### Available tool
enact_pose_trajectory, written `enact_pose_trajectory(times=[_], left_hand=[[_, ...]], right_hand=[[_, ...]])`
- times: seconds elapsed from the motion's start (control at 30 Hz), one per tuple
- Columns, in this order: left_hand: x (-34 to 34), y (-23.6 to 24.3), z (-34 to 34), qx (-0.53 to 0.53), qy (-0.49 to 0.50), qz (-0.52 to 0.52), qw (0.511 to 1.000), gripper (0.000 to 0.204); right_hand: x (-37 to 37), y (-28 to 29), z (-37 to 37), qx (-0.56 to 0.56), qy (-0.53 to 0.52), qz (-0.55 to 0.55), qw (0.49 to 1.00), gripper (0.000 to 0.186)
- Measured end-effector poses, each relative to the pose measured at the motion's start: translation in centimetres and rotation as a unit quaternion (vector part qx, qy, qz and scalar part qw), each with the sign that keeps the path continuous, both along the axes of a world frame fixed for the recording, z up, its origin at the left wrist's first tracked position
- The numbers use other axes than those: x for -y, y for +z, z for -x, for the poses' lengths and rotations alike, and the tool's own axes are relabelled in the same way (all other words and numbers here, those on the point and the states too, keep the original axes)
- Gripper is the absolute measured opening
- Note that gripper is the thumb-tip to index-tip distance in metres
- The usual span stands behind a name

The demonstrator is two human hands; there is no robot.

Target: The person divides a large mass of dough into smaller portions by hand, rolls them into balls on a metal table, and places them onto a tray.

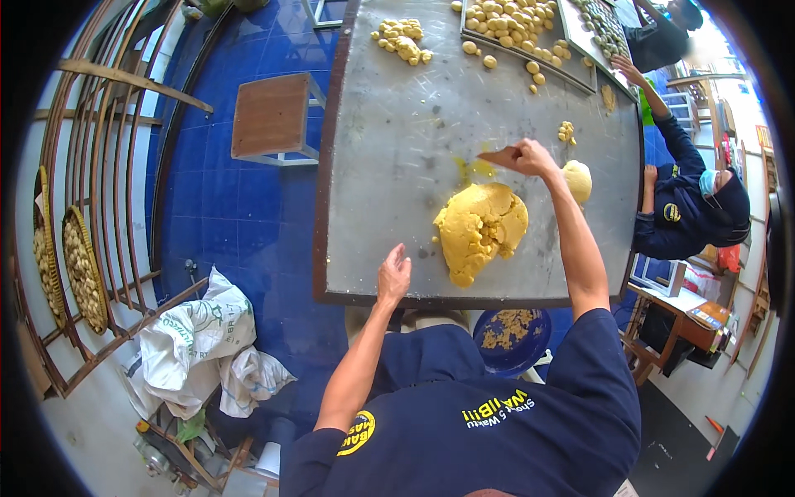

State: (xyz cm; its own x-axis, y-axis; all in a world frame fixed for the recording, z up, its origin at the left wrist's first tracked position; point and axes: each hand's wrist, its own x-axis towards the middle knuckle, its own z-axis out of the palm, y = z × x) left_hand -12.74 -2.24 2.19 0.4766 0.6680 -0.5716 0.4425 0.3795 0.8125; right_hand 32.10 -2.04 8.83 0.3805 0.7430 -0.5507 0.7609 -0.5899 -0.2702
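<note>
Scraping beyond the dough (pixel 474 232) is best done flat; the scraper (pixel 497 157) is clasped by the curled right hand (pixel 532 157), the left hand (pixel 395 273) half-open, empty.

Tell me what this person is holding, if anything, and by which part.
The right hand grips a flat brown tool by its right end. The left hand holds nothing.

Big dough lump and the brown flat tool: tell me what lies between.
Between the tool and the dough lump, the head view shows a yellow smear on the grey tabletop.
</note>
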Motion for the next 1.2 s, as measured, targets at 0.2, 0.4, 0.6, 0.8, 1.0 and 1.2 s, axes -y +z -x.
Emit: enact_pose_trajectory(times=[0.2,0.4,0.6,0.8,1.0,1.2], left_hand=[[1.8,2.2,-6.7,0.002,-0.192,-0.047,0.98,0.091],[1.0,1.6,-9.3,0.017,-0.209,-0.064,0.976,0.112],[1.6,1.5,-8.7,0.008,-0.258,-0.059,0.964,0.115],[0.7,3.0,-9.5,-0.029,-0.234,-0.053,0.97,0.093],[1.4,3.7,-7.2,-0.069,-0.191,-0.06,0.977,0.08],[5.5,0.3,-5.1,-0.179,-0.076,-0.119,0.974,0.081]], right_hand=[[5.1,-5.5,2.9,-0.024,-0.048,-0.037,0.998,0.035],[6.0,-3.2,6.8,-0.031,-0.059,-0.043,0.997,0.037],[10.4,-0.6,10.1,-0.029,-0.117,-0.032,0.992,0.043],[8.4,-1.6,4.6,-0.063,-0.112,-0.053,0.99,0.04],[-1.1,-4.5,-0.1,0.126,-0.149,-0.149,0.969,0.027],[-1.0,-4.8,8.9,0.096,0.052,-0.1,0.989,0.02]])
